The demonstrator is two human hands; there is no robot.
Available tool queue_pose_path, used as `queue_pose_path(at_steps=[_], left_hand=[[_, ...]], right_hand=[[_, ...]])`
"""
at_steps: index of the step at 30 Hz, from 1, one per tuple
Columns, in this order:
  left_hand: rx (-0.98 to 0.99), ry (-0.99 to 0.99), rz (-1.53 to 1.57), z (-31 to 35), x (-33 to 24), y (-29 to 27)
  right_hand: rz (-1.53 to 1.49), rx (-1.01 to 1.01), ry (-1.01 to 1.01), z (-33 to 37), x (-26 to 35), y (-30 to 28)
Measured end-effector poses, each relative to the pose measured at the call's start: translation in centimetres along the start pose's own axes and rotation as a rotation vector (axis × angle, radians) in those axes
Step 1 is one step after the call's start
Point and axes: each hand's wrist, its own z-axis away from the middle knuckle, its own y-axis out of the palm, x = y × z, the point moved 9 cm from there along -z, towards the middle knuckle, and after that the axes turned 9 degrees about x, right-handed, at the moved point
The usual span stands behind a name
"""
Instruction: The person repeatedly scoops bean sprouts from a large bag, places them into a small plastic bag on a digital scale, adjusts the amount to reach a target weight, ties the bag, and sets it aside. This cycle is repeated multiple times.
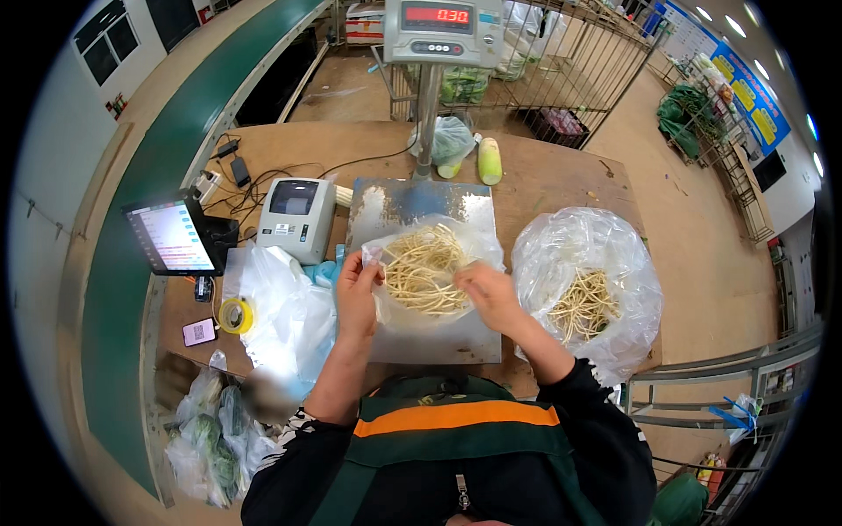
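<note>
A clear plastic bag (391, 309) sits open on the metal scale platform (438, 347), filled with long, thin, pale root-like stems (425, 267). My left hand (358, 289) pinches the bag's left rim between thumb and fingers. At the opposite rim, my right hand (491, 298) has its fingers closed on the plastic, close beside the stems. To the right stands a larger clear plastic bag (631, 272), its mouth wide, with more of the same pale stems (585, 305) inside. The scale's display (443, 19) glows red on a post behind the platform.
Left on the wooden table (570, 175) are a label printer (296, 219), a tilted screen (174, 235), white plastic bags (285, 302), yellow tape (236, 316) and a phone (200, 331). A pale green gourd-like vegetable (489, 161) lies behind the scale. Wire cages (596, 61) stand beyond.
</note>
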Motion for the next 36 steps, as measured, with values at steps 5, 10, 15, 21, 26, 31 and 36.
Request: queue_pose_path(at_steps=[5, 10, 15, 21, 26, 31, 36], left_hand=[[-0.124, -0.076, 0.324, 1.3, 0.9, -2.8], [-0.117, -0.069, 0.261, 1.1, 0.0, -1.7], [-0.077, -0.112, 0.25, -0.7, 0.1, -2.2], [0.186, -0.168, 0.057, -1.4, 0.4, -0.7], [0.272, -0.08, -0.573, 2.9, -1.9, 4.0], [0.271, -0.053, -0.414, 2.5, -1.2, 1.7], [0.376, -0.104, -0.195, 1.9, 0.1, 7.1]], right_hand=[[0.385, 0.931, 0.295, 1.4, -7.8, 9.1], [0.62, 1.18, 0.455, 0.0, -11.9, 9.6], [0.776, 1.13, 0.489, 0.9, -11.4, 10.3], [0.786, 1.138, 0.351, 2.7, -9.2, 11.4], [0.493, 0.507, 0.391, -2.1, -6.1, 5.1], [0.755, -0.153, 0.327, 2.5, -3.4, -3.5], [-0.946, -0.131, 0.695, 5.9, -11.8, 0.6]])
